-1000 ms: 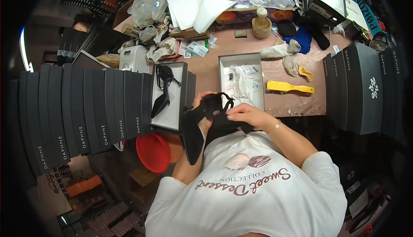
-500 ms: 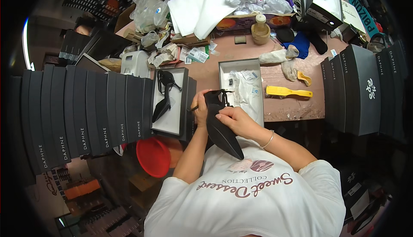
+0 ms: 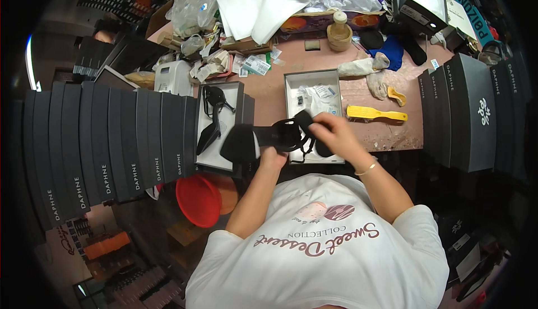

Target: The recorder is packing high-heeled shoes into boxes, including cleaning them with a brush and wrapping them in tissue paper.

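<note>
A: Starting with the left hand [image 3: 273, 155]. Closed?
B: Yes, wrapped around the middle of the black high-heel shoe [image 3: 244, 143], from below.
A: And the right hand [image 3: 330, 132]?
B: Closed too, pinching the strap end of the same shoe.
A: Held where?
B: Up in the air, over the near edge of the table [image 3: 364, 138], just in front of the chest.
A: Moved in the last 0.5 seconds?
B: Turned. Pointed toe-down toward the body then. Lies flat now, toe to the left, so shows a different side on top.
A: Around it?
B: Just behind, 2 open boxes. In the left box [image 3: 238, 93], 1 more black shoe [image 3: 213, 121] lying down. In the right box [image 3: 292, 93], small white packets. Further right, a yellow shoehorn [image 3: 375, 113] flat on the table. Down left, a red bowl [image 3: 199, 200].
A: Anything in the way?
B: Tight spot. Black boxes [image 3: 112, 146] standing in a row on the left, more dark boxes [image 3: 471, 113] on the right, and white paper [image 3: 252, 3] heaped at the back.
</note>
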`<action>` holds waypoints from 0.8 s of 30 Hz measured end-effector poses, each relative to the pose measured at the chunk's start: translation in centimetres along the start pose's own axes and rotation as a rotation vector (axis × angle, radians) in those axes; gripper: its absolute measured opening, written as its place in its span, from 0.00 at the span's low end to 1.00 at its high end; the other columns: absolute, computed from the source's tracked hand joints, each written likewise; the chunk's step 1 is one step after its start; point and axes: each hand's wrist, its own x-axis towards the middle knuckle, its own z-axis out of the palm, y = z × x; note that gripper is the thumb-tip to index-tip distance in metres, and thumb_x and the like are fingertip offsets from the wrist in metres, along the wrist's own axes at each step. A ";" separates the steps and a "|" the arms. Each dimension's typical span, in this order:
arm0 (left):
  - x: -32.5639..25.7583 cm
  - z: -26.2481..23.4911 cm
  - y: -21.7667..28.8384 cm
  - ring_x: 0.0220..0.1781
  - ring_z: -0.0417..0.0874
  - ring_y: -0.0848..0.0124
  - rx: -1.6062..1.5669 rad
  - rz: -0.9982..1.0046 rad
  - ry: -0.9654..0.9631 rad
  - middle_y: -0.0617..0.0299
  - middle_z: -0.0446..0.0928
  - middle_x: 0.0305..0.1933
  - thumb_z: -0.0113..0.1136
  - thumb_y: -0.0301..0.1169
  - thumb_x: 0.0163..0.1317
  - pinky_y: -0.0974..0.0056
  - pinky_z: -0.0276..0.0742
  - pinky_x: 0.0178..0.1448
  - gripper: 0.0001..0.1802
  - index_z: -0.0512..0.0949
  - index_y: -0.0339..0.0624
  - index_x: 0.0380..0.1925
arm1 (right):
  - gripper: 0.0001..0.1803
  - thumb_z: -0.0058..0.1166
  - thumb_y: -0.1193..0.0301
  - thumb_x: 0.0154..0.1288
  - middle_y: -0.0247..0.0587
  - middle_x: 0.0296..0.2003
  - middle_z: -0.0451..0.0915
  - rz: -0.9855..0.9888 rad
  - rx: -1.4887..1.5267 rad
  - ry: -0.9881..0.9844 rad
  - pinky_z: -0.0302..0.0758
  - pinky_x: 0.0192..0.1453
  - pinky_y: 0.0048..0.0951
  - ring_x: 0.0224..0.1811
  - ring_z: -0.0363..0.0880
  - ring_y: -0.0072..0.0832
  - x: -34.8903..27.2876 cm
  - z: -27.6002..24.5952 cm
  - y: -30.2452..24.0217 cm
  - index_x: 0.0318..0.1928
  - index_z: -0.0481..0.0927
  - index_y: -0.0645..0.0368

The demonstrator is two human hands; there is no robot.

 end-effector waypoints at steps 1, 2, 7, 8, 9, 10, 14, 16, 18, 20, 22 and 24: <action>0.4 -0.4 0.3 0.47 0.83 0.64 0.016 -0.008 -0.033 0.55 0.80 0.45 0.44 0.46 0.68 0.57 0.83 0.45 0.22 0.77 0.40 0.44 | 0.10 0.57 0.71 0.61 0.36 0.25 0.78 -0.027 -0.011 0.122 0.72 0.36 0.24 0.30 0.73 0.18 -0.3 -1.7 -0.7 0.39 0.79 0.66; 0.7 -0.6 0.5 0.48 0.83 0.64 0.039 -0.024 -0.069 0.55 0.80 0.45 0.44 0.47 0.68 0.56 0.83 0.44 0.23 0.78 0.39 0.44 | 0.10 0.57 0.72 0.60 0.40 0.28 0.78 0.001 -0.047 0.219 0.72 0.35 0.25 0.30 0.76 0.23 -0.5 -3.2 0.1 0.40 0.79 0.65; 0.7 -0.8 -0.5 0.41 0.82 0.69 0.121 0.007 -0.208 0.58 0.80 0.40 0.43 0.46 0.71 0.64 0.80 0.46 0.22 0.77 0.38 0.41 | 0.15 0.61 0.73 0.54 0.43 0.38 0.78 -0.469 -0.545 -0.003 0.76 0.40 0.35 0.38 0.78 0.37 -1.9 -0.2 -1.6 0.44 0.80 0.60; 0.1 0.0 -0.8 0.38 0.82 0.71 0.115 0.041 -0.229 0.60 0.80 0.38 0.43 0.45 0.72 0.67 0.79 0.46 0.21 0.77 0.38 0.41 | 0.14 0.59 0.73 0.53 0.41 0.38 0.77 -0.568 -0.675 -0.040 0.76 0.39 0.35 0.39 0.78 0.36 -1.4 1.8 -0.6 0.42 0.80 0.59; -2.5 2.7 -0.3 0.35 0.79 0.74 0.228 0.087 -0.294 0.62 0.79 0.34 0.42 0.44 0.72 0.69 0.76 0.45 0.21 0.77 0.38 0.39 | 0.11 0.57 0.74 0.54 0.39 0.38 0.75 -0.460 -0.920 -0.147 0.76 0.38 0.33 0.40 0.77 0.35 -1.1 3.5 1.8 0.40 0.80 0.59; -2.8 3.0 0.7 0.33 0.78 0.74 0.291 0.082 -0.172 0.63 0.77 0.32 0.39 0.43 0.73 0.69 0.76 0.43 0.21 0.76 0.38 0.38 | 0.09 0.55 0.74 0.55 0.39 0.37 0.73 -0.422 -0.862 -0.135 0.76 0.39 0.33 0.41 0.77 0.35 -0.9 4.5 1.4 0.38 0.79 0.59; -3.0 1.3 2.7 0.35 0.81 0.69 0.506 0.181 -0.245 0.55 0.79 0.36 0.35 0.43 0.73 0.67 0.80 0.42 0.23 0.75 0.36 0.40 | 0.12 0.53 0.76 0.57 0.45 0.39 0.77 -0.186 -0.154 -0.556 0.74 0.48 0.32 0.44 0.78 0.35 -1.2 3.3 2.6 0.43 0.80 0.65; -2.1 1.8 3.4 0.36 0.83 0.66 0.363 0.193 -0.219 0.53 0.80 0.36 0.36 0.44 0.73 0.64 0.81 0.44 0.24 0.75 0.35 0.39 | 0.13 0.55 0.76 0.58 0.43 0.38 0.78 0.006 0.296 -0.792 0.71 0.50 0.28 0.44 0.77 0.31 -2.7 -0.4 1.0 0.45 0.81 0.65; -1.5 2.1 2.8 0.38 0.83 0.66 0.352 0.184 -0.287 0.52 0.80 0.37 0.36 0.44 0.72 0.63 0.80 0.47 0.24 0.75 0.34 0.39 | 0.14 0.56 0.78 0.59 0.41 0.39 0.77 -0.099 0.053 -0.353 0.72 0.48 0.26 0.41 0.76 0.28 -3.5 -1.1 -0.5 0.47 0.81 0.64; -1.2 2.3 3.0 0.39 0.83 0.65 0.360 0.179 -0.350 0.51 0.80 0.38 0.36 0.45 0.72 0.63 0.79 0.50 0.25 0.75 0.34 0.38 | 0.14 0.56 0.78 0.59 0.42 0.40 0.76 -0.270 -0.181 -0.137 0.74 0.44 0.28 0.39 0.78 0.33 -2.2 1.3 -2.5 0.47 0.80 0.61; -0.6 2.9 2.5 0.38 0.83 0.64 0.471 0.214 -0.288 0.51 0.80 0.38 0.36 0.46 0.72 0.63 0.80 0.49 0.25 0.75 0.34 0.38 | 0.13 0.57 0.74 0.58 0.46 0.41 0.75 -0.354 -0.444 -0.288 0.75 0.41 0.34 0.37 0.78 0.42 -2.2 4.5 -0.7 0.45 0.79 0.60; 2.2 -0.7 2.1 0.36 0.84 0.64 0.205 0.115 -0.317 0.51 0.81 0.38 0.37 0.46 0.72 0.62 0.82 0.43 0.26 0.76 0.34 0.39 | 0.14 0.56 0.74 0.58 0.46 0.38 0.76 -0.213 -0.503 -0.578 0.75 0.40 0.35 0.38 0.77 0.43 -3.2 2.6 -0.3 0.45 0.79 0.61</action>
